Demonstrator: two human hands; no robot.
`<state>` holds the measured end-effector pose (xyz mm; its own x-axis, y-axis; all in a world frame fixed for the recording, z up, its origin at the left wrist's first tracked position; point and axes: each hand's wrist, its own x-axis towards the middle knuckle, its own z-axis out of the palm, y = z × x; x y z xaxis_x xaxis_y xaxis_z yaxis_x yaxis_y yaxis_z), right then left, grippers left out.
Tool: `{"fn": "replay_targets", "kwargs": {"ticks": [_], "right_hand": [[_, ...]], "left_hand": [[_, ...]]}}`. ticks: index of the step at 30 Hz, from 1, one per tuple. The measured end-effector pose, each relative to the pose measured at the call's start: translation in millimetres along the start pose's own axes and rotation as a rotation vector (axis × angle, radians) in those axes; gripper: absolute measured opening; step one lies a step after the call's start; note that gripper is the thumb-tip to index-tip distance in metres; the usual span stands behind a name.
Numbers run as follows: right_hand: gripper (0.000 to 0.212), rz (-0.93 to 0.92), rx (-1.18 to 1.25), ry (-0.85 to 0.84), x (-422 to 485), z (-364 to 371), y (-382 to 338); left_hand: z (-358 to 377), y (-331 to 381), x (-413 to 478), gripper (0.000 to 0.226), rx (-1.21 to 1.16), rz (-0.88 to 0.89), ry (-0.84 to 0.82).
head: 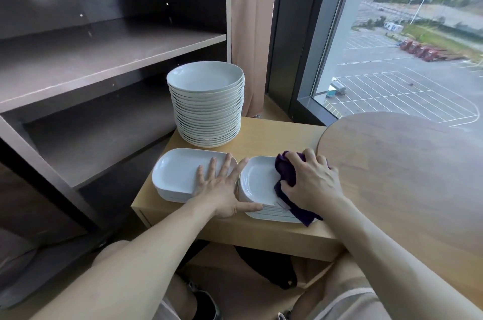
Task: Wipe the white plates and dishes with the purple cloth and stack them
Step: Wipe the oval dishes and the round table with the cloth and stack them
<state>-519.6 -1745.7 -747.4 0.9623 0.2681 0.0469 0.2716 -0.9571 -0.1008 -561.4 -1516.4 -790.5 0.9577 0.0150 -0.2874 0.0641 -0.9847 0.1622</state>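
Head view: the crumpled purple cloth (286,172) lies on the right stack of white dishes (257,183), gripped by the right hand (313,182); the left hand (222,186), fingers spread flat, presses the left dish stack (177,173).

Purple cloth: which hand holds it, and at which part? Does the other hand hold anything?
The right hand grips the purple cloth at its bunched middle. The left hand holds nothing, resting flat on the left dishes.
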Motion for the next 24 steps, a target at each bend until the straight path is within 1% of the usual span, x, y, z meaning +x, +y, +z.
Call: {"fn": "replay_targets", "kwargs": {"ticks": [4,8,14,18,21,24], "right_hand": [[0.058,-0.020,-0.036,-0.013,-10,-2,2],[0.053,-0.085,-0.047,0.028,-22,5,-4],[0.052,-0.169,0.114,0.032,-24,8,-20],[0.053,-0.230,0.203,0.066,-30,4,-19],[0.053,-0.225,0.202,0.125,-42,-2,-13],[0.052,-0.147,0.214,0.169,-60,-7,0]], "left_hand": [[-1,0,0,0.127,0.003,-0.005,-0.006],[1,0,1,0.127,0.019,-0.002,0.003],[3,-1,2,0.129,0.012,0.004,0.001],[3,0,1,0.130,-0.004,0.006,0.011],[4,-1,0,0.131,-0.004,0.001,0.014],[3,-1,1,0.128,0.015,0.003,0.018]]}}
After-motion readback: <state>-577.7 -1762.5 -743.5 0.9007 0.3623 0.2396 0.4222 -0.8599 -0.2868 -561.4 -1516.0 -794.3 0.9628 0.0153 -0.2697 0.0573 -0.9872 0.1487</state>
